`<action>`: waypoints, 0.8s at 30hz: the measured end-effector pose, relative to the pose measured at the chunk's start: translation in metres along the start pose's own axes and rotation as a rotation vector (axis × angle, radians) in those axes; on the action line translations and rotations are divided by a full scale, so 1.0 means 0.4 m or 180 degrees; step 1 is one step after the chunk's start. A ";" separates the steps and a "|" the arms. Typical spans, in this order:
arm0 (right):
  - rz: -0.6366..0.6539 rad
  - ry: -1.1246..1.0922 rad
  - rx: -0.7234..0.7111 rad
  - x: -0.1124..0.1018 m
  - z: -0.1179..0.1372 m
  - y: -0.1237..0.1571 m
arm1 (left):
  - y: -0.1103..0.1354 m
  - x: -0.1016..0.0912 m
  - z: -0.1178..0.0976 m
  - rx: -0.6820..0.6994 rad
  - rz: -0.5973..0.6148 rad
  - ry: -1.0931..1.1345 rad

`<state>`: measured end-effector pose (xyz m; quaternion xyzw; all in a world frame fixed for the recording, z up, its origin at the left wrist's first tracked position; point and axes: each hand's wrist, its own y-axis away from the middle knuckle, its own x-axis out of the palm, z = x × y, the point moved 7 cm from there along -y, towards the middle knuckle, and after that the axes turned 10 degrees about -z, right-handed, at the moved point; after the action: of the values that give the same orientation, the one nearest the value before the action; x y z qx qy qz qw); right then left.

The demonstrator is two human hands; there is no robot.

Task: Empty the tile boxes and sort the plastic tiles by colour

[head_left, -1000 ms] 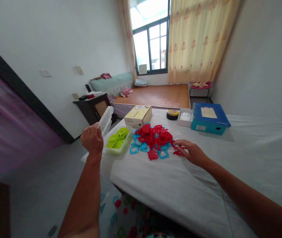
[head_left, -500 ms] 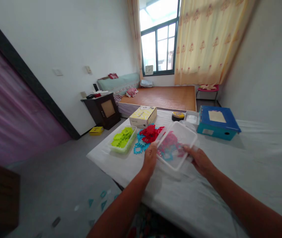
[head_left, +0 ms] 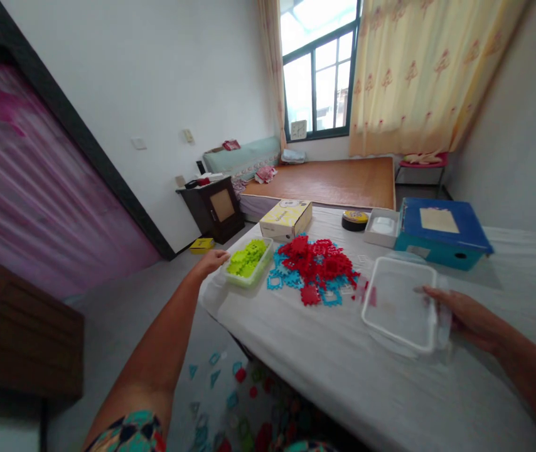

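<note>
Plastic see-through box (head_left: 400, 307): one, over the white cloth (head_left: 291, 339) at 4 o'clock from the red-and-blue pile (head_left: 317, 267), with the window (head_left: 315, 81) at 12; broad face up; blur hides whether it is tub or lid, and its long axis cannot be told.
Right hand (head_left: 468, 314): clamped on the see-through box at its 3 o'clock edge.
Left hand (head_left: 211, 260): fingers together at the lime tub's 9 o'clock edge; I cannot tell whether they pinch the rim or only touch it.
Lime tub (head_left: 263, 269): one, at 9 o'clock, long axis running 7 to 1; heaped with lime-green pieces (head_left: 249, 256), overlapping too much to count.
Pile: one heap, red pieces over blue, too tangled to count.
Cream box (head_left: 285, 220): one, at 11 o'clock, lid down.
Black tin (head_left: 355, 223): one, yellow-topped, at 1 o'clock.
White tray (head_left: 375, 236): one, at 2 o'clock, with one white item (head_left: 384, 225) inside.
Blue box (head_left: 466, 220): one, between 2 and 3 o'clock, long axis roughly 9 to 3.
Loose pieces (head_left: 215, 378): several, on the floor (head_left: 117, 301) at 7 o'clock.
</note>
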<state>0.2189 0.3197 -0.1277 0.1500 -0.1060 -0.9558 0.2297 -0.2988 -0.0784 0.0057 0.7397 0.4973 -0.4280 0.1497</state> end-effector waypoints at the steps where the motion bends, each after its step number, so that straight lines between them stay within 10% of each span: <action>1: 0.0053 -0.0033 0.0150 -0.011 -0.005 -0.005 | -0.007 0.018 0.003 -0.0074 0.0140 0.0049; 7: -0.0298 0.0329 0.0195 -0.120 -0.011 -0.029 | -0.041 0.047 0.008 -0.0436 0.0593 0.0071; 13: -0.1169 0.1089 -0.0760 -0.205 0.021 -0.054 | -0.002 0.060 -0.030 -0.0480 0.0766 -0.0047; 24: -0.1745 0.1522 -0.1016 -0.244 0.030 -0.042 | -0.053 -0.047 -0.252 0.0437 0.0008 -0.0615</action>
<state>0.2908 0.3820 -0.0978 0.3534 0.1444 -0.9242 0.0048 -0.2709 -0.0148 0.0842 0.7041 0.4490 -0.5302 0.1465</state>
